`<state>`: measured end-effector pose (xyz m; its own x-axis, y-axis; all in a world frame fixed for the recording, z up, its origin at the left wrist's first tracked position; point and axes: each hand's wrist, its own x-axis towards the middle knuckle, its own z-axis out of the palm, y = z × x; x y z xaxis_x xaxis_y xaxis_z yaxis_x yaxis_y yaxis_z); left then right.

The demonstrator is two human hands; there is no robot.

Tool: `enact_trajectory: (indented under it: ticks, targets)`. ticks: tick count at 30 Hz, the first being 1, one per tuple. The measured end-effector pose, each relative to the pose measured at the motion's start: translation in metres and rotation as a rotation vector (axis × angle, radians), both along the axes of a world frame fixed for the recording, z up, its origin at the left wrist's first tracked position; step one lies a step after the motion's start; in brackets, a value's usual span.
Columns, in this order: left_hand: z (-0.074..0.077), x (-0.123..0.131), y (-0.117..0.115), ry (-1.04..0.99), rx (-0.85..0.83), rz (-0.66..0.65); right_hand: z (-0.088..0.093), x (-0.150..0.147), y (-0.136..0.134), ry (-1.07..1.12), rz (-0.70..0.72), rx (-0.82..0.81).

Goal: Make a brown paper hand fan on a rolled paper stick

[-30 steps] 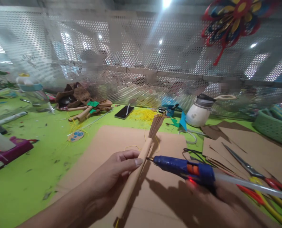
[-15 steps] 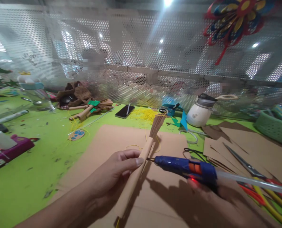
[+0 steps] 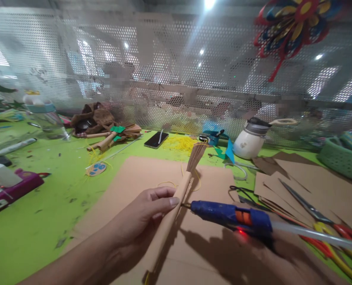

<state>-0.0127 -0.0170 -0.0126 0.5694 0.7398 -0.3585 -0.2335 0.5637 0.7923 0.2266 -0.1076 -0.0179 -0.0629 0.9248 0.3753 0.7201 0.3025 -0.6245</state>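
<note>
Between thumb and fingers, my left hand (image 3: 152,206) pinches a rolled tube of brown kraft paper (image 3: 166,225) that slants away from me. From its far end sticks a fringed paper bundle (image 3: 197,156), with yellow thread (image 3: 200,182) loose around it. My right hand (image 3: 285,249) is wrapped round a blue hot glue gun (image 3: 220,211), whose handle it mostly hides. A clear glue stick (image 3: 318,233) juts from the gun's back and a red light glows. The nozzle is at the tube's right side, close to my left thumb. Beneath lies a large brown paper sheet (image 3: 134,174).
On the right lie scissors (image 3: 306,202), brown paper pieces (image 3: 291,158) and a green basket (image 3: 339,158). Farther back stand a white jug (image 3: 250,140), a phone (image 3: 156,139) and yellow shreds (image 3: 178,144). A purple power strip (image 3: 24,182) is on the left, before a perforated screen (image 3: 164,59).
The glue gun's nozzle has shifted slightly left and down along the tube's edge. My left hand and the tube stay nearly still.
</note>
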Motion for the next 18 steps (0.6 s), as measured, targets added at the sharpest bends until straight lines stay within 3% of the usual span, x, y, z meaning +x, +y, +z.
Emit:
enact_trajectory:
  ticks: [10,15,18]
  targets:
    - [0.001,0.001,0.000,0.045,0.024,-0.043,-0.006,0.019,0.021,-0.007,-0.112,-0.012]
    - [0.005,0.001,-0.006,0.080,0.097,-0.056,-0.012,0.034,0.047,-0.058,-0.230,0.049]
    - [0.006,0.002,-0.012,0.136,0.207,-0.088,-0.018,0.040,0.069,-0.196,-0.264,0.150]
